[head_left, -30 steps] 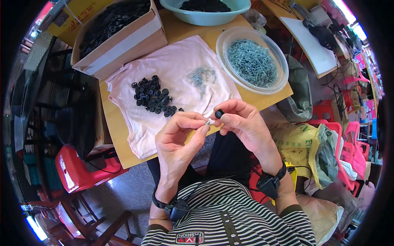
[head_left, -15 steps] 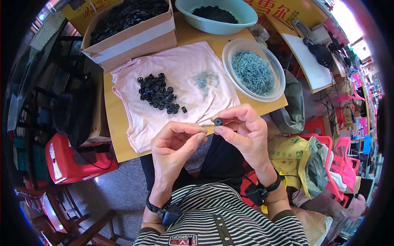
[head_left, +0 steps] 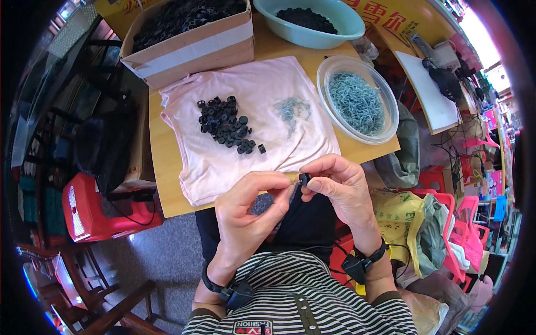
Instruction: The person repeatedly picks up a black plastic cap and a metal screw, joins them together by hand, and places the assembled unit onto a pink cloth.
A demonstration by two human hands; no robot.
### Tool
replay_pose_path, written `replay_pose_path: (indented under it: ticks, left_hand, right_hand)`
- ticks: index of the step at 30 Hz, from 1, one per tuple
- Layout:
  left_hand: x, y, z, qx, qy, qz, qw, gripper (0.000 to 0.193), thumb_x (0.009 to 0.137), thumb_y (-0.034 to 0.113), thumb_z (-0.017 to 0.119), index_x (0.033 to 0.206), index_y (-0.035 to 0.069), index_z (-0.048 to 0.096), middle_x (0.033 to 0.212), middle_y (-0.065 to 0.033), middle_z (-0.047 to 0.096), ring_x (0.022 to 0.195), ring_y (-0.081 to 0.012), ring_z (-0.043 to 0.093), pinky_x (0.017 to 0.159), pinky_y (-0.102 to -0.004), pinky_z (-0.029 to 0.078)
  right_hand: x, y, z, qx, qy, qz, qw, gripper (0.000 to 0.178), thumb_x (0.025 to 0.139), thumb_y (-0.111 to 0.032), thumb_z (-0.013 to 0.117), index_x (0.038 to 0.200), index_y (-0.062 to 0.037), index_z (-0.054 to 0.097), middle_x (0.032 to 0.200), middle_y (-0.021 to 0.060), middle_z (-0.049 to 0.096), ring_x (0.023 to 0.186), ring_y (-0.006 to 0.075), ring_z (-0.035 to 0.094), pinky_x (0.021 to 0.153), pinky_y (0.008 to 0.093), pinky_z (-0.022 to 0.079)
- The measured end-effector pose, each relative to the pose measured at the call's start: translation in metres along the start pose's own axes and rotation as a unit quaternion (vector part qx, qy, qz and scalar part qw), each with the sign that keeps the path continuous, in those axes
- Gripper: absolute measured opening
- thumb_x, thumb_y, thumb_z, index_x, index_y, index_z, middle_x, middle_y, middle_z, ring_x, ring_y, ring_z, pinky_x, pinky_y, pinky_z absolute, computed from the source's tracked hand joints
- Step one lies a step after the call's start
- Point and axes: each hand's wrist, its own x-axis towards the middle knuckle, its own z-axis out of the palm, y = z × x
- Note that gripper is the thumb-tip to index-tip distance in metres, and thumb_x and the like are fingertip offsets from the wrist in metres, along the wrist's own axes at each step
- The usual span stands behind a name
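My right hand (head_left: 345, 192) pinches a small black round plastic piece (head_left: 304, 178) between thumb and fingertips, just in front of the table's near edge. My left hand (head_left: 250, 205) is closed at the fingertips on a thin metal screw (head_left: 295, 182), its end meeting the black piece; how deep it sits cannot be made out. Beyond the hands, a pink cloth (head_left: 251, 86) bears a loose pile of similar black pieces (head_left: 226, 125) and, to its right, a scatter of small screws (head_left: 291, 111).
A cardboard box (head_left: 195, 53) of black parts stands at the back left, beside a pale green basin (head_left: 301, 36) with more. A clear round tub (head_left: 322, 84) of screws is at the table's right. A red stool (head_left: 106, 215) stands left, bags (head_left: 399, 209) right.
My hands have come together, bringing the screw against the black piece, which has turned more edge-on. The whole view has shifted slightly, so the table appears further right.
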Motion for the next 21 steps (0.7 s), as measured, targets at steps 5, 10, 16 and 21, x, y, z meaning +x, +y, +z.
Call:
replay_pose_path:
  ticks: [5,10,16,21]
  left_hand:
    - [0.002,0.003,-0.003,0.12,0.005,0.069,0.99,0.021,0.074,-0.008,0.07,0.094,0.0,0.066,0.09,-0.0101,0.067,0.078,-0.0169,0.066,0.07,-0.0261,0.052]
    - [0.004,0.007,-0.004,0.246,-0.001,0.151,0.958,0.025,0.071,-0.007,0.072,0.094,0.001,0.065,0.089,-0.0102,0.065,0.078,-0.0238,0.065,0.07,-0.0299,0.052]
    - [0.004,0.009,-0.003,0.318,-0.021,0.18,0.931,0.027,0.067,-0.011,0.071,0.09,0.002,0.065,0.085,-0.0094,0.065,0.077,-0.0229,0.064,0.067,-0.0286,0.052]
    - [0.002,0.004,-0.003,0.304,-0.036,0.17,0.937,0.025,0.068,-0.009,0.071,0.088,0.002,0.063,0.084,-0.0096,0.064,0.077,-0.0219,0.064,0.067,-0.0284,0.051]
  right_hand:
    - [0.001,0.003,0.0,0.0,0.003,0.021,1.0,0.025,0.089,-0.005,0.065,0.111,0.0054,0.062,0.095,0.0104,0.068,0.081,0.0136,0.066,0.075,0.0257,0.056]
    - [0.003,0.003,0.006,-0.069,0.024,0.007,0.997,0.022,0.089,-0.004,0.064,0.108,0.0049,0.065,0.091,0.0088,0.068,0.078,0.0123,0.066,0.073,0.0246,0.056]
    - [0.003,0.009,0.008,-0.09,0.041,-0.004,0.995,0.018,0.086,0.0,0.065,0.104,0.0052,0.067,0.089,0.0107,0.068,0.073,0.0137,0.066,0.068,0.0243,0.055]
    - [0.001,0.019,-0.001,-0.072,0.002,0.05,0.996,0.023,0.088,-0.004,0.065,0.11,0.0031,0.065,0.091,0.0066,0.068,0.079,0.0098,0.064,0.074,0.0225,0.054]
